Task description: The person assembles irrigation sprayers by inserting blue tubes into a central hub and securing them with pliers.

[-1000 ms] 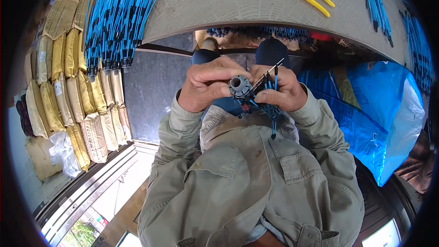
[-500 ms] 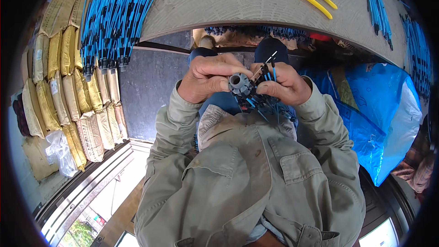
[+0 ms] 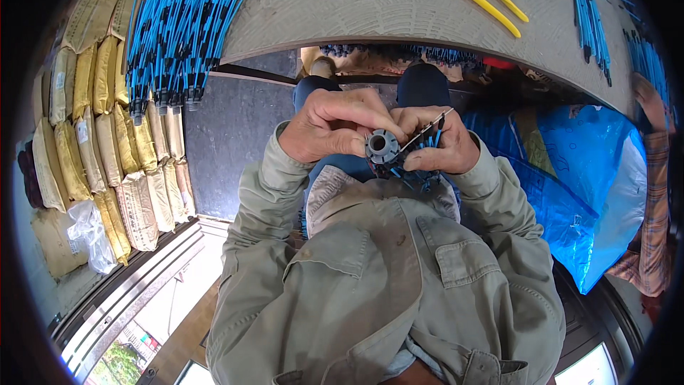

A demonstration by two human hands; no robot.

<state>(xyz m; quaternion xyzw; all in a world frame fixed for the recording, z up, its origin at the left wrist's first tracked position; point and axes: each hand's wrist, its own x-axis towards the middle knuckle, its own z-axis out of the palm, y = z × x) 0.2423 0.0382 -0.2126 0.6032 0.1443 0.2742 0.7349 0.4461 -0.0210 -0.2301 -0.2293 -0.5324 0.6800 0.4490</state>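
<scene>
My left hand (image 3: 331, 128) is closed around a grey ring-shaped plastic fitting (image 3: 382, 147) with a round hole and slots about its rim. My right hand (image 3: 445, 141) is closed on a bunch of thin blue rods with black ends (image 3: 426, 144), right beside the fitting. A thin pale rod or wire (image 3: 426, 130) with dark bands slants up from between my hands, near the right fingers. The lower part of the bunch hangs below both hands over my lap, and its far ends are hidden. Both hands are above my knees, close together.
Ahead is a table (image 3: 342, 0) with yellow-handled pliers (image 3: 491, 0), a large bundle of blue rods (image 3: 185, 28) and a smaller bundle (image 3: 590, 21). Stacked sacks (image 3: 107, 121) stand at left. A blue plastic bag (image 3: 577, 178) is at right, beside another person's arm (image 3: 653, 171).
The fitting has shifted slightly right and down, and my hands are closer together. The pale rod leans further to the right. At the right edge, another person's arm has reached up to the rods.
</scene>
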